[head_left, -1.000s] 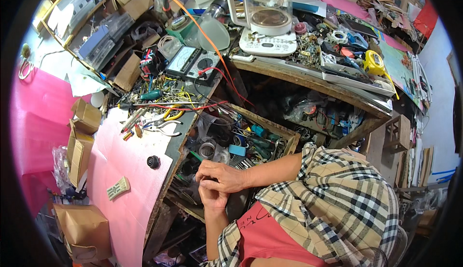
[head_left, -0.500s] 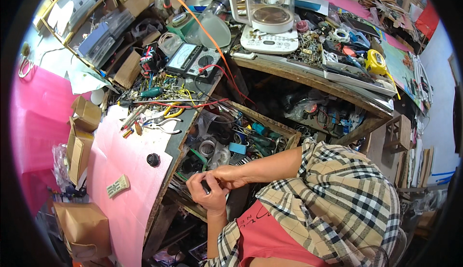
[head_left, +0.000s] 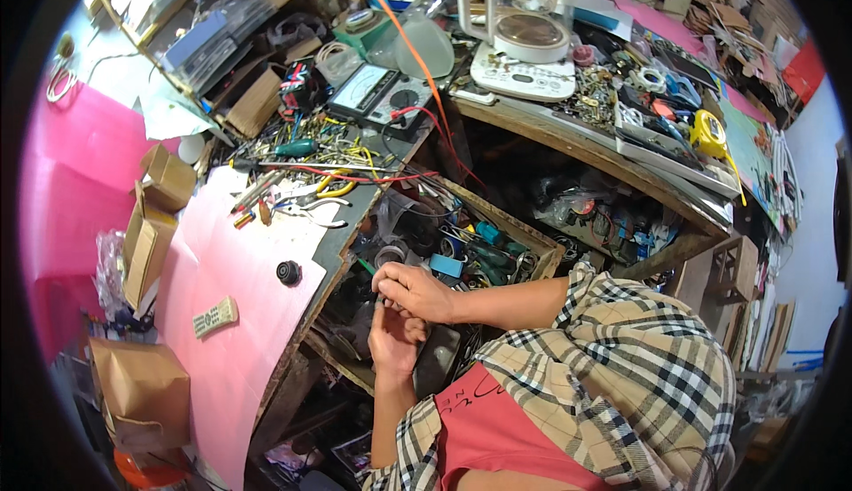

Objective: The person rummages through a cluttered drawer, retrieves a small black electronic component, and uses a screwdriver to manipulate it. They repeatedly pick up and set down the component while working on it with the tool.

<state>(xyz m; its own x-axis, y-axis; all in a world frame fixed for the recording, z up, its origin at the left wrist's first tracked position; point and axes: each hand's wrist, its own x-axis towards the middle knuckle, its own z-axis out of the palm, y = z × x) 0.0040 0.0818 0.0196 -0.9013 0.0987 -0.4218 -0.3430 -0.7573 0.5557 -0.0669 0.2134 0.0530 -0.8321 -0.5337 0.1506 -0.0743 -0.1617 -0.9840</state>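
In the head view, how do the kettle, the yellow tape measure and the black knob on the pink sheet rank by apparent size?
1. kettle
2. yellow tape measure
3. black knob
Depth differs, yet the gaps look clear.

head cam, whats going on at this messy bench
A person in a plaid shirt sits at a cluttered workbench, both hands together low over an open drawer full of tools. The right hand lies over the left hand, and they seem to work a small part between the fingers; it is too small to tell what. A multimeter and pliers lie untouched on the bench, and a black knob sits on the pink sheet.
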